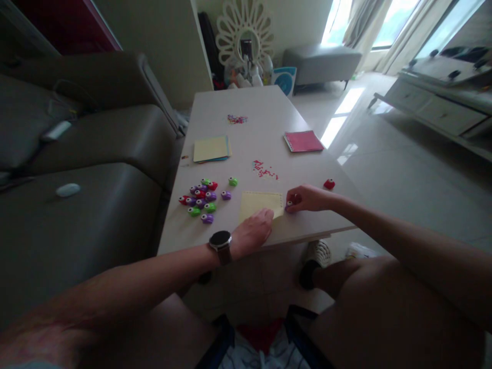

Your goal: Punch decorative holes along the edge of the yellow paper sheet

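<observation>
The left hand (253, 231) lies flat on the yellow paper (261, 203) at the tabletop's (265, 123) near edge; the right hand's (307, 199) fingers pinch a small punch (289, 205) (barely visible) at its corner. Paper looks light and floppy, best held flat by an edge.

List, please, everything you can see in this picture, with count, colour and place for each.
table: one, white, centre.
yellow sheet: one, near edge, under both hands.
small punches: about a dozen, purple, green, red, left of sheet.
red punch: one, right of sheet.
paper stack: one, yellow-topped, mid-left.
pink pad: one, mid-right.
confetti: red scatter, mid-table.
sofa: one, grey-brown, left.
left hand: flat on sheet.
right hand: grip on a small punch at sheet's corner.
</observation>
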Demonstrator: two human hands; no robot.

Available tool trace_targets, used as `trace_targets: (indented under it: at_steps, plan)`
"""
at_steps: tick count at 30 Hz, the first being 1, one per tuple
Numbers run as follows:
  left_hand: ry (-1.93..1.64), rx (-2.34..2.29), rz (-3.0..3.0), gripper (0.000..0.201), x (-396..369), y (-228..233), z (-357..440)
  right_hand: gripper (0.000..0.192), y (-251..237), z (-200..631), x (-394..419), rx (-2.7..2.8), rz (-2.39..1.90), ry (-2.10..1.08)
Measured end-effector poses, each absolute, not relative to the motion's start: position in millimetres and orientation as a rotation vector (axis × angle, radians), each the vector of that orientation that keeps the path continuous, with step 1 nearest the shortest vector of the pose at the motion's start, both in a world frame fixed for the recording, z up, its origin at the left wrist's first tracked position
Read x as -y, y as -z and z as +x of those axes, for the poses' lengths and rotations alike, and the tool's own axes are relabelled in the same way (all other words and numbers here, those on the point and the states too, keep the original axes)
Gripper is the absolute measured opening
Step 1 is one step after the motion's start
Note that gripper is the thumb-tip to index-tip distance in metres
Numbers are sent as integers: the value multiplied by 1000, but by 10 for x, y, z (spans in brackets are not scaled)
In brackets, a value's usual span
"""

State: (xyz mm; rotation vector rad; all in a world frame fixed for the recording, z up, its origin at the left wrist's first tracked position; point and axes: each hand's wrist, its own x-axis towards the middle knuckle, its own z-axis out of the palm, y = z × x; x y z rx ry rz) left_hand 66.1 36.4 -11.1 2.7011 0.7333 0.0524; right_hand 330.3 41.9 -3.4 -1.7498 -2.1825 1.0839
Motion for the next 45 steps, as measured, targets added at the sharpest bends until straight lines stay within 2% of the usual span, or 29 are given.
trace_targets:
  at_steps: [14,18,24,29,37,45]
  plan:
    - [-54,-711,2708,23,-382,146,651,25,94,3265,-425,2200,-1718,-1078]
    - [-64,-657,2741,15,-378,190,636,25,171,3273,-440,2197,-1661,-1077]
    - [-69,-624,2818,26,-365,139,621,35,165,3277,-444,2104,-1655,-1138]
    - [-134,-554,2959,19,-534,94,681,42,81,3296,-418,1978,-1771,-1275]
    - [-194,-659,2693,22,-975,419,739,46,173,3324,-431,1790,-1724,-1529]
    - [-299,-602,2787,17,-939,559,708,42,131,3279,-452,1779,-1683,-1511]
